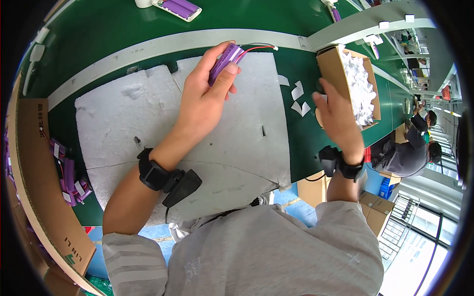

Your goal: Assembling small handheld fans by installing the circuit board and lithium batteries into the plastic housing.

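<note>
Gripping purple pack [223, 63]: left hand [202, 101], thumb over it, fingers apparently underneath.

A green, smooth-topped workbench [304, 154] carries a pale grey rectangular mat [247, 143]; right lie white paper scraps [297, 91] and an open brown cardboard box [335, 69].

A purple battery pack [225, 60], red-wired, tilts in the left grip [205, 96].

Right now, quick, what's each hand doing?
Left hand: closed around the purple battery pack.
Right hand: looks open, by the cardboard box of white scraps; nothing seen in it.
</note>
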`<state>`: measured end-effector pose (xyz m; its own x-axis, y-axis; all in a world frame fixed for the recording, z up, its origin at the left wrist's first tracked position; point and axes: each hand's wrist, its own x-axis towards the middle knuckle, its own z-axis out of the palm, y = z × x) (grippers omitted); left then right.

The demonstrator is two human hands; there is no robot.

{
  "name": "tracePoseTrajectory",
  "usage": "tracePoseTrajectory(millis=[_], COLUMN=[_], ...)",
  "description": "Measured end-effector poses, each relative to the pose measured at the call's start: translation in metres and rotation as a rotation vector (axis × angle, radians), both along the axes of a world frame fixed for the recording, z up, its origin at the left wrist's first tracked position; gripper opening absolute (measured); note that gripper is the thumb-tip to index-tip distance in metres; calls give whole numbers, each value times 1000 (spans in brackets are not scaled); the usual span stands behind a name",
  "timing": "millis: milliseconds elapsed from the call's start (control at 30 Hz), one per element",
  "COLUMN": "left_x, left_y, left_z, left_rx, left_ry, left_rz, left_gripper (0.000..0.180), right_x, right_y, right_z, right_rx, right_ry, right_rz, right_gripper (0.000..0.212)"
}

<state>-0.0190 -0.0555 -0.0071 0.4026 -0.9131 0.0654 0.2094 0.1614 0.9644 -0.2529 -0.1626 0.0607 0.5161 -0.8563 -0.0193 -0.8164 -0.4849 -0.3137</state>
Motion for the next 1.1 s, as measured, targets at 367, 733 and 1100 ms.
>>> tracePoseTrajectory(millis=[367,733,1100], left_x=[0,-1,-1], left_y=[1,0,2], left_z=[-2,-1,0], left_rx=[-8,-16,-9], left_ry=[-26,-34,-59], left_rz=[-8,-10,-6], left_gripper=[41,42,40], right_x=[-3,-8,4], right_y=[3,11,21], right_z=[2,-14,-17], right_rx=[-61,49,146], right_ry=[-6,-34,-76], right_rz=[11,107,116], right_gripper=[38,40,91])
